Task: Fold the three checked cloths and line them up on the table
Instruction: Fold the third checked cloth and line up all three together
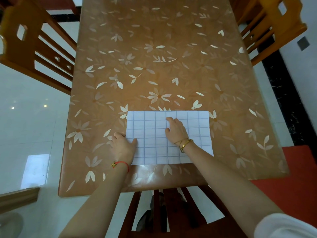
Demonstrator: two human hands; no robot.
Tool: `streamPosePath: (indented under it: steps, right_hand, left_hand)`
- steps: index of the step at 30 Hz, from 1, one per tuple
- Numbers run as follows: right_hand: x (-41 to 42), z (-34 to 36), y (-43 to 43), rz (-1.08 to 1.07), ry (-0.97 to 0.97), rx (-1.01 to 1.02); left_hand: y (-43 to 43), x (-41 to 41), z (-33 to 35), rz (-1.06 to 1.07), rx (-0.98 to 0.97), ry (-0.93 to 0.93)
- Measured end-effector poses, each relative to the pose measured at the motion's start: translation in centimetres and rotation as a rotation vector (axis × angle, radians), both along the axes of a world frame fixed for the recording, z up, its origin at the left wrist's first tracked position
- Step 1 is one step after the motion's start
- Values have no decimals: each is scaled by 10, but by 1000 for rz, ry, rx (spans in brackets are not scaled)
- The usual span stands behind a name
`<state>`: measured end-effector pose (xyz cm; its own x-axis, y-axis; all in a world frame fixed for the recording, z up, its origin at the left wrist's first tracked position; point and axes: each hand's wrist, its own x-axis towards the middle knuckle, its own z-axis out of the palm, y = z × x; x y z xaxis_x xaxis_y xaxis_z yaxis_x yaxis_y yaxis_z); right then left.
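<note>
A pale tiled floor [34, 126] surrounds the table [171, 66], whose glossy flowered cover looks slick. Wooden chairs [25, 48] stand at its sides. The cloth [154, 145] lies flat at the table's near edge. It looks thin, light and limp, likely to slide, and is best taken by edges or corners. The right hand [176, 131] presses mid-cloth with straight fingers. The left hand [123, 145] pinches the cloth's left edge, thumb on top.

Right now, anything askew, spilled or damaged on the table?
Nothing stands out. The checked cloth lies flat, roughly square to the near edge of the table, right hand pressing on it, left hand pinching its left edge. No spill or tear visible.
</note>
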<state>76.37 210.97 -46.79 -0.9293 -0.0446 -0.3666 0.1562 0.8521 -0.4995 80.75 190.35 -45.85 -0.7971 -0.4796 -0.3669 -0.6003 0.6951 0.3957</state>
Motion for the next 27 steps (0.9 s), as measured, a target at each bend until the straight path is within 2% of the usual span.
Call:
streamPosePath:
  steps: [3, 8, 11, 15, 21, 27]
  right_hand:
    - [-3, -3, 0, -58, -62, -74]
    - [-6, -4, 4, -146, -150, -195]
    - [-7, -4, 5, -175, -183, -238]
    - [-6, -3, 6, -210, -195, -264]
    - [-7, 3, 12, -240, -228, -315]
    - [-25, 6, 9, -110, -333, -183]
  left_hand:
    - [2, -2, 2, 17, 15, -64]
    - [-5, -10, -2, 38, 159, -149]
    - [-3, -10, 6, 80, 348, -61]
    - [6, -7, 24, 89, 467, 51]
    - [24, -3, 57, -98, 611, 281]
    - [26, -5, 67, -191, 726, 301]
